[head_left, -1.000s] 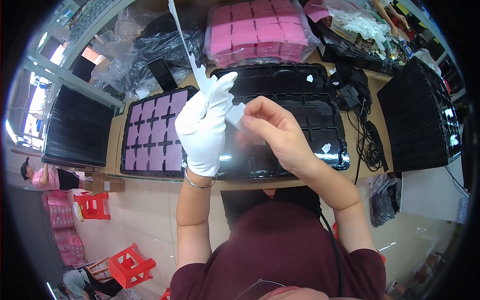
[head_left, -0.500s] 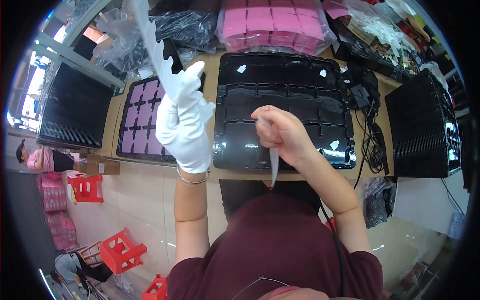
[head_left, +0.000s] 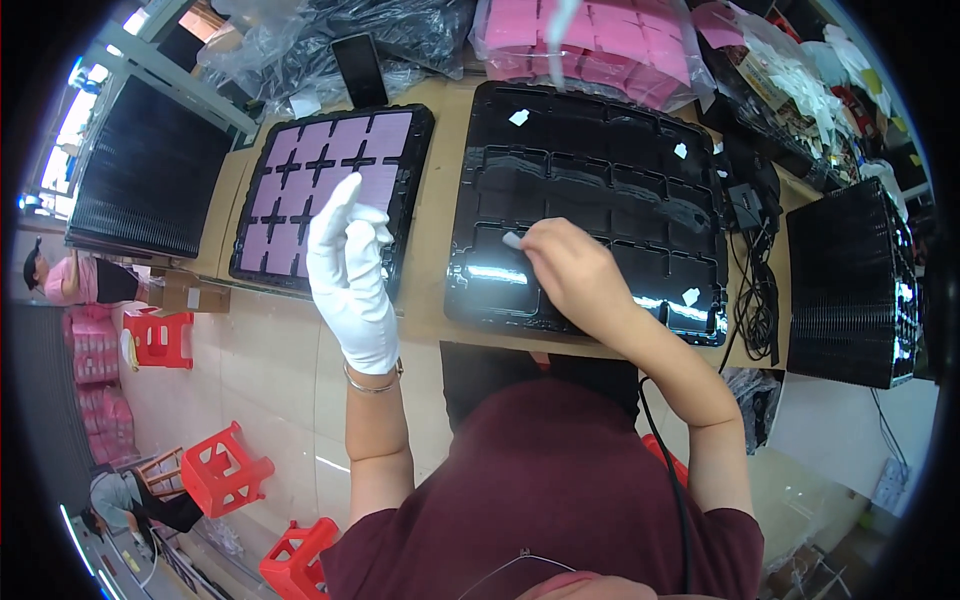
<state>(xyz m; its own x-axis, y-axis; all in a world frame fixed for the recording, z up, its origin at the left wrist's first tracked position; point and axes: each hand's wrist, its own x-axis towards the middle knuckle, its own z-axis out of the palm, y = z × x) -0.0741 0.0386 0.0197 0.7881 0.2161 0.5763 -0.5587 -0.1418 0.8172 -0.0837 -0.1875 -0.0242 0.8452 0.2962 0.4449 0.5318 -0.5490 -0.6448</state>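
Note:
My left hand [head_left: 352, 280], in a white glove, is raised beside the pink-filled tray [head_left: 418, 150]. One finger points up and the others bend loosely, with nothing plainly held. My bare right hand [head_left: 580, 275] pinches a small white piece [head_left: 513, 240] just over the large black compartment tray [head_left: 600, 225]; I cannot tell whether the piece touches it. Small white labels lie on this tray, one near its far left corner [head_left: 519, 117], others at its right side. A blurred whitish strip [head_left: 560, 40] shows at the far edge, apart from both hands.
Tall stacks of black trays stand at left [head_left: 150, 170] and right [head_left: 850, 285]. Behind lie a phone [head_left: 359, 70], clear plastic wrap and bagged pink foam [head_left: 590, 45]. Black cables [head_left: 755, 290] coil at the right. Red stools [head_left: 225, 470] and two people are at left.
The notched white strip has left my left hand, which has lowered. A blurred strip now shows at the far edge. My right hand has turned down toward the black tray with the white piece.

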